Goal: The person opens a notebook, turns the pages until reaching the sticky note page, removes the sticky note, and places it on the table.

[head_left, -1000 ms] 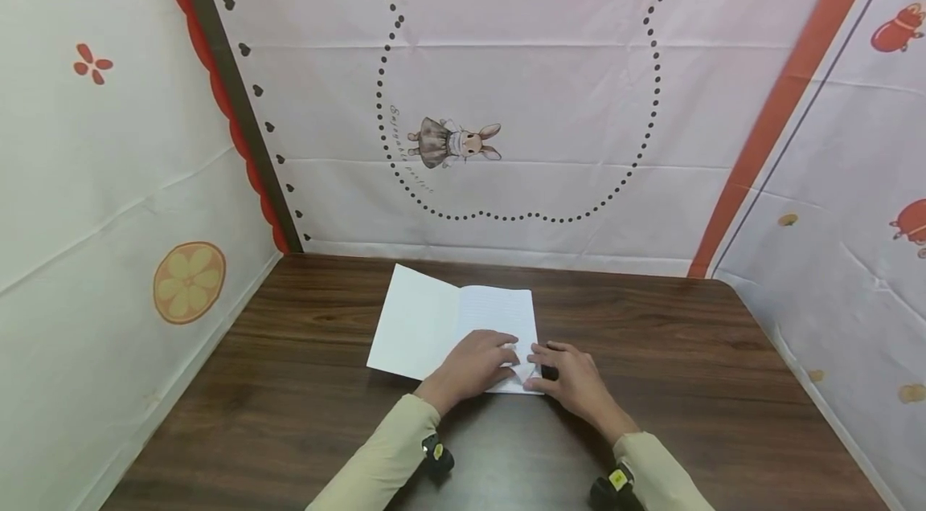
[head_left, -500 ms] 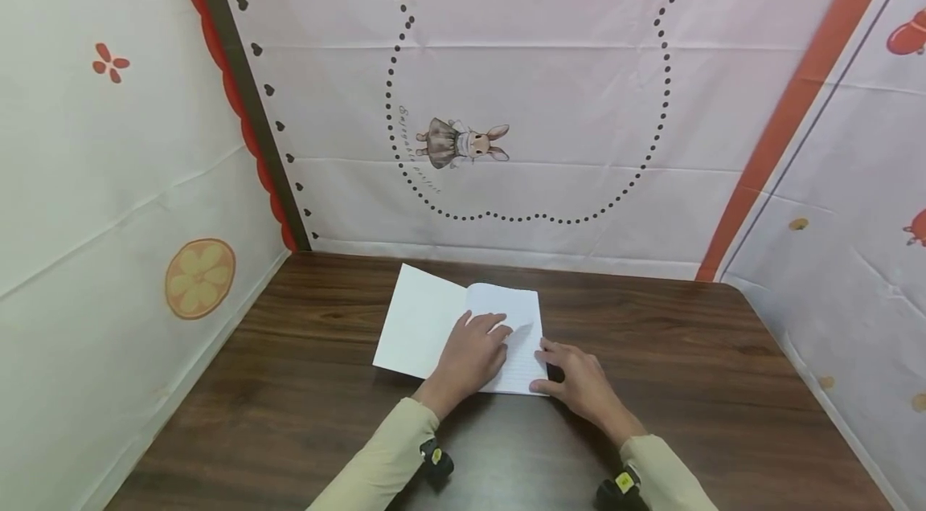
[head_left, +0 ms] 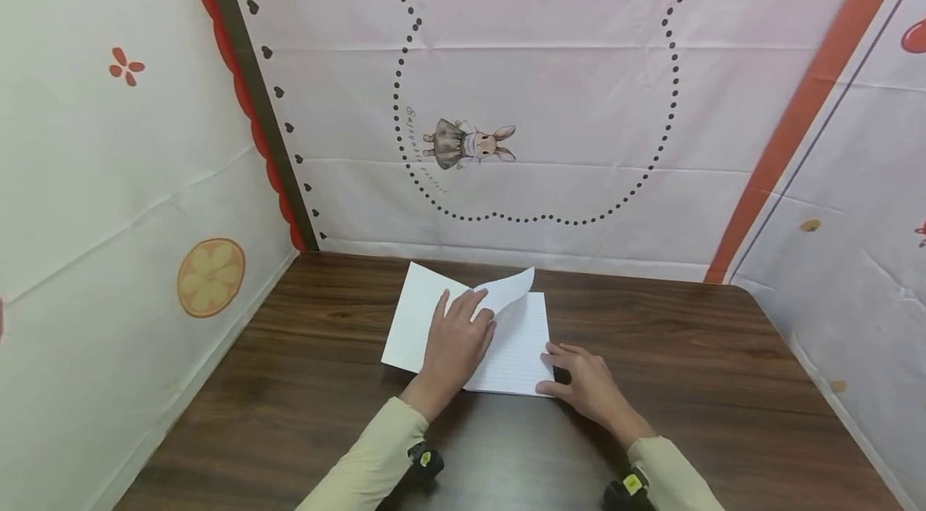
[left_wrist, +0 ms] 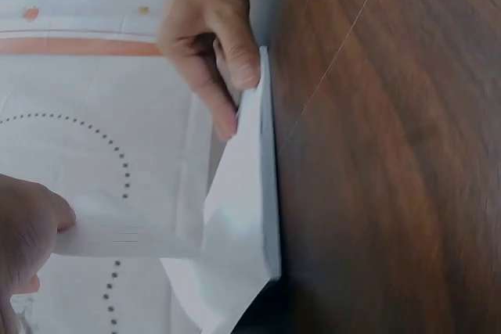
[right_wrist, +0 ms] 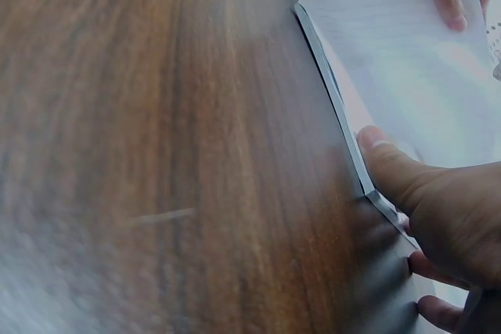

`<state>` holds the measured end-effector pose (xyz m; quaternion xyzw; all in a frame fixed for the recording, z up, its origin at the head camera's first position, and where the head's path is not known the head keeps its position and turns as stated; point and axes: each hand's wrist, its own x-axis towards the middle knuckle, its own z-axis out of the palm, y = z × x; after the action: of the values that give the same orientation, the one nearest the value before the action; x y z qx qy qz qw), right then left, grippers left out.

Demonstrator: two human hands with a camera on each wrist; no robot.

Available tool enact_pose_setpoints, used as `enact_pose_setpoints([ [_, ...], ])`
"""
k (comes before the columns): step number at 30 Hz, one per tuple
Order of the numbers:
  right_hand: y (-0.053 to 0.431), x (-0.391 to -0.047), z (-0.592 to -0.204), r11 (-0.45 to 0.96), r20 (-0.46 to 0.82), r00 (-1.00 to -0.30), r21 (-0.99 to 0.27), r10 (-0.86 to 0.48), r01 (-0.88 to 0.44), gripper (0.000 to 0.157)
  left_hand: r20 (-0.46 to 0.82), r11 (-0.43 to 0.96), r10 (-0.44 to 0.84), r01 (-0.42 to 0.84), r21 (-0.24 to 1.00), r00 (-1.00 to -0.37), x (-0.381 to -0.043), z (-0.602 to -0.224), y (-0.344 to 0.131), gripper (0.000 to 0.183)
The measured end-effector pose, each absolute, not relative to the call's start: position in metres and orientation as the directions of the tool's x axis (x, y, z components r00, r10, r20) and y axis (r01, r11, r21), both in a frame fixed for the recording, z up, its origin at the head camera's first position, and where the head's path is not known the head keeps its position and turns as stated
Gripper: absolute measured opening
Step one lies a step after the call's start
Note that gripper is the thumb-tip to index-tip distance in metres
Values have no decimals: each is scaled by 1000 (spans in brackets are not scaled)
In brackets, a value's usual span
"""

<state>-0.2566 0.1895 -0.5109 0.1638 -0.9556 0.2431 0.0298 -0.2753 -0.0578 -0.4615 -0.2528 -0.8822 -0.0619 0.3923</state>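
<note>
An open notebook [head_left: 517, 354] with lined white pages lies on the table, its blank white cover [head_left: 408, 322] spread to the left. My left hand [head_left: 456, 338] is over the middle of it and pinches a raised page [head_left: 510, 288], which curves up from the spine. In the right wrist view the left thumb [right_wrist: 454, 17] lies on the near face of this page, with fingers behind it. My right hand [head_left: 589, 382] holds the notebook's right edge, its thumb [right_wrist: 383, 146] on top near the lower corner and the other fingers curled along the side.
The brown wood-grain table [head_left: 289, 382] extends around the notebook. Printed white cloth [head_left: 564, 117] hangs behind and at both sides. A small black camera [head_left: 427, 460] is strapped to the left wrist, another camera [head_left: 625, 488] to the right.
A bent-up page by the right hand has settled flat, then been lifted; the left hand has moved left and up, raising it toward the spine. The right hand stays at the notebook's edge.
</note>
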Motion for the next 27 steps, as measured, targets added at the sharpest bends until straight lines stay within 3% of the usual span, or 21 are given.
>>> enact_pose_setpoints([
  [14, 193, -256, -510, 831, 130, -945, -451, -301, -327, 60, 824, 894, 301, 443, -68, -481, -272, -454, -115, 16],
  [27, 191, -255, -509, 828, 129, -941, -447, -314, -338, 60, 747, 916, 254, 402, 18, -614, -266, -462, -161, 16],
])
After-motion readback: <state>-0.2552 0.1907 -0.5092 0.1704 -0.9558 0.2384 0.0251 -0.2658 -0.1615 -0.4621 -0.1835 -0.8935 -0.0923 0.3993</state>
